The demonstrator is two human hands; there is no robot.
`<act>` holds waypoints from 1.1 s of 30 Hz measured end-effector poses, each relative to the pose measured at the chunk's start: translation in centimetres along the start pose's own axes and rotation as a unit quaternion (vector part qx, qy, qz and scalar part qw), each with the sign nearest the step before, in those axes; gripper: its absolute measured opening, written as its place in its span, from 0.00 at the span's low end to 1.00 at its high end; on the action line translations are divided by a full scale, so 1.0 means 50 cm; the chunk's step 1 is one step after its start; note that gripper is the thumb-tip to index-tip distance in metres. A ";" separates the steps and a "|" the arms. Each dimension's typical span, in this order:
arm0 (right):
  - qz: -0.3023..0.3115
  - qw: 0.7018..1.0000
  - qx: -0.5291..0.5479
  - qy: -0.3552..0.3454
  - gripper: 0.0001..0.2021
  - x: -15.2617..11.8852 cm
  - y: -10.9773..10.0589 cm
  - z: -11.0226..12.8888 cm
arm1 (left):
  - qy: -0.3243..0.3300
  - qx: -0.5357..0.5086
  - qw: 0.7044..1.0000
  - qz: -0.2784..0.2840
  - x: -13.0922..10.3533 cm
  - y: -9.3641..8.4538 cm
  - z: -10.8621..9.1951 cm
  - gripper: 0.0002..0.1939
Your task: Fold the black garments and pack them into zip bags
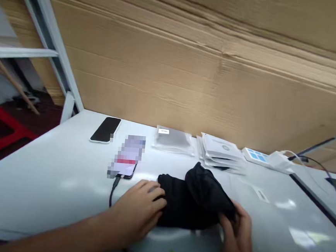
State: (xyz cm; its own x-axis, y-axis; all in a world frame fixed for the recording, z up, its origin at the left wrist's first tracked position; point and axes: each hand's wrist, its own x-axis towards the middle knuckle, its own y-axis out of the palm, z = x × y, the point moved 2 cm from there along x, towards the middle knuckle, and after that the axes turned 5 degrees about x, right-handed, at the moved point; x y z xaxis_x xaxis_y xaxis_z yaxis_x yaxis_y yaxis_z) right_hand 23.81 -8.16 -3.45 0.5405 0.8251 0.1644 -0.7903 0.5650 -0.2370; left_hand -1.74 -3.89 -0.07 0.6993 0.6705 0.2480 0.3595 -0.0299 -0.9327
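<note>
A folded piece of black cloth (176, 204) lies on the white table in front of me; what kind of garment it is, I cannot tell. At its left edge, my left hand (141, 207) grips the fabric with curled fingers. My right hand (236, 232) pinches the cloth's right end between thumb and fingers, and a flap there is lifted and bent over toward the middle. Behind the cloth sit a stack of clear plastic packets (222, 153) and a flat packet with dark contents (174, 140).
A dark-screened phone (106, 129) lies at the back left. Nearer is a lit phone (129, 154) with a black cable (112, 193). A power strip (257, 157) with a plugged-in charger stands back right. Cardboard (189, 73) walls the rear; a metal frame (57, 51) rises left.
</note>
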 end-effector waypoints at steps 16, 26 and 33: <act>0.064 0.923 -0.249 -0.286 0.14 0.073 -0.018 0.044 | -0.057 0.098 0.993 0.038 -0.052 -0.004 0.047 0.17; -0.069 0.956 -0.242 -0.153 0.20 0.108 -0.163 0.006 | -0.058 0.088 0.993 0.045 -0.053 -0.008 0.053 0.18; 0.171 0.936 -0.249 -0.179 0.27 0.060 -0.026 0.055 | -0.114 -0.011 0.993 0.022 -0.029 0.005 0.065 0.19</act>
State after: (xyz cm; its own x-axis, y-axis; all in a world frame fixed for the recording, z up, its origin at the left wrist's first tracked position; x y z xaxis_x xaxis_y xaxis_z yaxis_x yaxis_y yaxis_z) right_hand 25.66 -6.39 -0.02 0.0783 0.9547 0.2872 -0.6182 0.2725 -0.7373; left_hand -4.69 -2.47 -1.54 0.5579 0.8183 0.1384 0.3466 -0.0782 -0.9347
